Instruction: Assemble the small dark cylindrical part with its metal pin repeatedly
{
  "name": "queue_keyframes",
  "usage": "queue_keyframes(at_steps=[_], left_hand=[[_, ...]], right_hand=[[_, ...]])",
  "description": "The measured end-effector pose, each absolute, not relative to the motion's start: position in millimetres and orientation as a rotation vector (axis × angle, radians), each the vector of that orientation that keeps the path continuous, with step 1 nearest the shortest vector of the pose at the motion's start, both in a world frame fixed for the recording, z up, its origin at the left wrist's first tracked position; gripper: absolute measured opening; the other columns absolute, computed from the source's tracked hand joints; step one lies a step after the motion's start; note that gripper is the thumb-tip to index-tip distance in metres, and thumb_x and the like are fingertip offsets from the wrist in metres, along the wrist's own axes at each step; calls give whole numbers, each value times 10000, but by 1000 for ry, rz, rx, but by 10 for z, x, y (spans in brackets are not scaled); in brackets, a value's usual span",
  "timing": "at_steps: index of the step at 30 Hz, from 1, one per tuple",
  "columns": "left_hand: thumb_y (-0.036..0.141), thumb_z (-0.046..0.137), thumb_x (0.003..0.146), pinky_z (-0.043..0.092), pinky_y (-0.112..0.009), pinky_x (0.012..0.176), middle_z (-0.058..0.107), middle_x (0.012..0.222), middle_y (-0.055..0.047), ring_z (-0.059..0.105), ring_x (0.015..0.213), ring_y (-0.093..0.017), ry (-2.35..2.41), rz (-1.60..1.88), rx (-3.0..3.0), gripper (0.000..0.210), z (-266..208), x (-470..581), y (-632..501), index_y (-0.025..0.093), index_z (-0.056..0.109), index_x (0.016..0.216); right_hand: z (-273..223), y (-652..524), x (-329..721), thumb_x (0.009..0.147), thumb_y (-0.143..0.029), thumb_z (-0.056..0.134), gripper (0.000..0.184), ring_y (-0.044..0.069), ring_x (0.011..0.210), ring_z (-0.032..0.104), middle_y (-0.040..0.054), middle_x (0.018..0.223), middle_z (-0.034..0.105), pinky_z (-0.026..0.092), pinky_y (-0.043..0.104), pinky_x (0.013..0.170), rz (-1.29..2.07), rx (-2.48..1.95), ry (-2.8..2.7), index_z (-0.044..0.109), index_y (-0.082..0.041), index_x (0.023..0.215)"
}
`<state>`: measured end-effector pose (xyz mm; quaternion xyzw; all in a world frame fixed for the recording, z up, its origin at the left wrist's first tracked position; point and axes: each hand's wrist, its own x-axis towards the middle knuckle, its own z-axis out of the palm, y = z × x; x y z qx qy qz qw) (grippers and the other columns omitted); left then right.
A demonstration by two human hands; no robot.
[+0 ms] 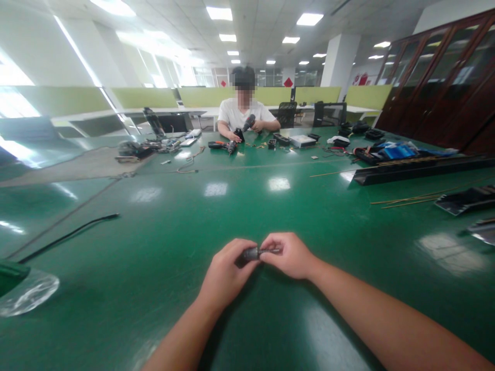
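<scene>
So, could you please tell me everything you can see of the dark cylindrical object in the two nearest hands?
The dark cylindrical object looks greyish and perhaps metallic, held roughly level over the green tabletop. The left hand grips its body; the right hand pinches a thin rod at its right end. Whether the rod is joined to it is unclear.

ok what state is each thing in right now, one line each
left hand, closed on the cylinder
right hand, pinching the thin piece
cylinder, held lengthwise across the view
thin piece, at the cylinder's end; whether fixed in it, can't tell
cable, slightly curved on the table, one end loose
rods, lying loose
lights, on
cabinet, doors look shut
</scene>
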<state>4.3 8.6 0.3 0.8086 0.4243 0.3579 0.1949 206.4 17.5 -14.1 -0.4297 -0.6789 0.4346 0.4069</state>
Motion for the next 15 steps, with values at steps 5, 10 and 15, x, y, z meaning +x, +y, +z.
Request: queue_keyframes(at_steps=[5,10,15], left_hand=[[206,681,845,465,-263,821,667,983,15,615,911,-157,1199,1020,2262,201,-22,32,95,270,649,1032],[212,682,846,467,-260,819,667,990,14,615,912,-156,1185,1033,2268,198,-17,27,98,268,647,1033],[214,684,845,472,-264,809,670,980,3,620,901,-159,1182,1043,2273,196,-14,30,101,257,653,1033]], right_hand=[[-149,183,2066,765,-232,696,115,159,690,650,38,782,709,524,269,694,1119,-1076,-1691,706,-149,843],[-137,186,2066,760,-236,700,120,162,687,652,41,775,712,522,267,679,1126,-1086,-1682,711,-146,840],[-131,183,2066,756,-231,699,123,166,688,657,46,779,718,520,269,675,1114,-1099,-1689,717,-144,840]])
